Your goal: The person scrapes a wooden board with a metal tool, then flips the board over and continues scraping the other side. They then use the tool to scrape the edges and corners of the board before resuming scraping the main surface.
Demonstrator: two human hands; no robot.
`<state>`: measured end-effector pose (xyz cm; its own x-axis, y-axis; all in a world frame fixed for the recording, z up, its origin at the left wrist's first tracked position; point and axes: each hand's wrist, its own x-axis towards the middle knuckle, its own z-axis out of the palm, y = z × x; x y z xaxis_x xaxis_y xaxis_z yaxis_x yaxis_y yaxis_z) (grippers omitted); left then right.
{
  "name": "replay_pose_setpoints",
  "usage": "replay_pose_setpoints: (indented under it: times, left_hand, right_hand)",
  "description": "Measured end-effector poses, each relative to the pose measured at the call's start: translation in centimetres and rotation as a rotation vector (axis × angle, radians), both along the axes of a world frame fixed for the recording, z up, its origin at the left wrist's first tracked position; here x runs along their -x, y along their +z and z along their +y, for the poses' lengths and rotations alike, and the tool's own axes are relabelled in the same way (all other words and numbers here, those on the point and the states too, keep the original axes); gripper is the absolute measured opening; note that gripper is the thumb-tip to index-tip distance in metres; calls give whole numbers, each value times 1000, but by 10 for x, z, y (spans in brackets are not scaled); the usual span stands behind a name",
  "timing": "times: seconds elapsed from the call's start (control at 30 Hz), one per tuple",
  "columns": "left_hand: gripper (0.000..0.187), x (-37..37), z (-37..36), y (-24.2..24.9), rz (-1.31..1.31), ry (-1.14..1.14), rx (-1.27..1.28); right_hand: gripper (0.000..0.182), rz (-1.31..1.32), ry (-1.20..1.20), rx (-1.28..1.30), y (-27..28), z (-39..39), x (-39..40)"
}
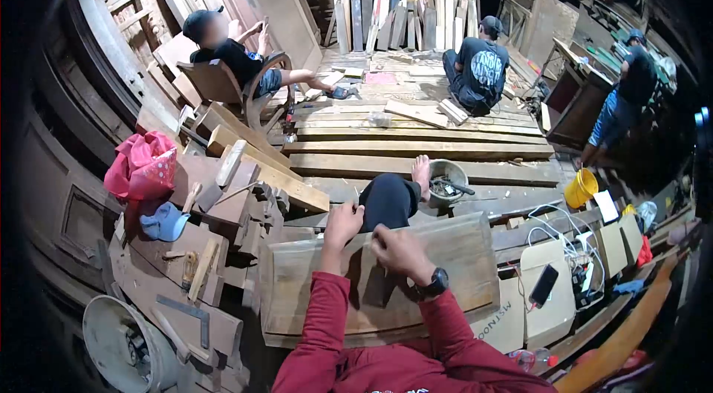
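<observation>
A wide wooden panel lies in front of my body, with my raised knee in dark trousers at its far edge. My left hand is closed beside the knee, above the panel's far edge. Just to the right and nearer, my right hand is curled above the panel, a dark watch on its wrist. Whatever the fingers of either hand pinch is too small or hidden to name. Both hands cast dark shadows on the wood.
Left stands a bench with a carpenter's square, a blue cap and a red bag. A bucket of tools sits beyond the panel. Right are a phone, cables and a yellow bucket. Three people are farther off.
</observation>
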<state>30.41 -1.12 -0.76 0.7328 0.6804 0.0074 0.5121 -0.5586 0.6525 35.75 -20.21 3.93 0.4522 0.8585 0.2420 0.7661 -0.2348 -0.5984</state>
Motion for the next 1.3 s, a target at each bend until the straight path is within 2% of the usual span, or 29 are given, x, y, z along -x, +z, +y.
replay_pose_setpoints:
  times: [0.03, 0.17, 0.27, 0.3, 0.4, 0.43, 0.47, 0.57, 0.67, 0.7, 0.8, 0.83, 0.93, 1.0, 1.03, 1.13, 1.17, 1.27, 1.3]
  left_hand:
    - [36, 1, -3, 4, -2, 19, 51]
    - [39, 6, 0, 1, -6, -6, 15]
    - [37, 3, -1, -1, 12, 27, 6]
    - [37, 1, -2, 4, 30, 29, 6]
    - [39, 5, -8, 17, 25, 16, 54]
    - [40, 2, -2, 4, -10, -29, -19]
    - [40, 3, 2, -3, -1, -18, -9]
    - [41, 6, 1, -1, 9, 0, 29]
    - [40, 0, 4, -10, 10, -11, -12]
    - [39, 0, 2, -7, -2, -7, 9]
    - [35, 4, -2, -1, 0, 20, 5]
    - [35, 5, -1, 2, 22, 6, 25]
    - [35, 4, 2, -8, -2, 16, 5]
    - [37, 0, 1, -7, 7, 18, 0]
    - [37, 0, -1, -4, 12, 11, -1]
    - [37, 4, -3, 4, 19, 5, -24]
    - [37, 4, 0, 2, 0, 18, -9]
    - [36, 6, -1, -2, -14, 27, 13]
    - [35, 4, 0, -4, -14, 28, 4]
  right_hand:
    - [14, 72, 80, -100, -2, 2, 2]
    - [16, 23, -158, -284, 15, -2, -9]
    - [17, 16, -189, -183, 7, -2, -8]
    - [19, -20, -109, -81, 1, 0, -7]
    - [20, 12, 98, -160, -3, 1, 0]
    - [19, 4, 20, -112, 4, -2, -2]
    - [14, 23, -17, -282, 11, -2, -4]
    - [10, -45, -217, -354, 25, -6, -6]
    - [10, -25, -149, -207, 14, 0, 2]
    - [11, -131, -51, -152, 8, 4, 0]
    - [13, 25, -9, -213, 3, -2, 0]
    - [13, 20, -42, -339, 9, -1, -3]
    - [12, 18, -205, -365, 23, -7, -2]
    - [12, 18, -150, -298, 10, 0, 0]
    - [12, 28, -80, -141, 4, 1, 1]
    - [13, 104, 26, -188, 1, -1, 2]
    - [14, 49, -12, -285, 3, -1, -2]
    - [15, 26, -191, -359, 19, -7, 0]
    - [15, 70, -178, -345, 15, -4, -1]
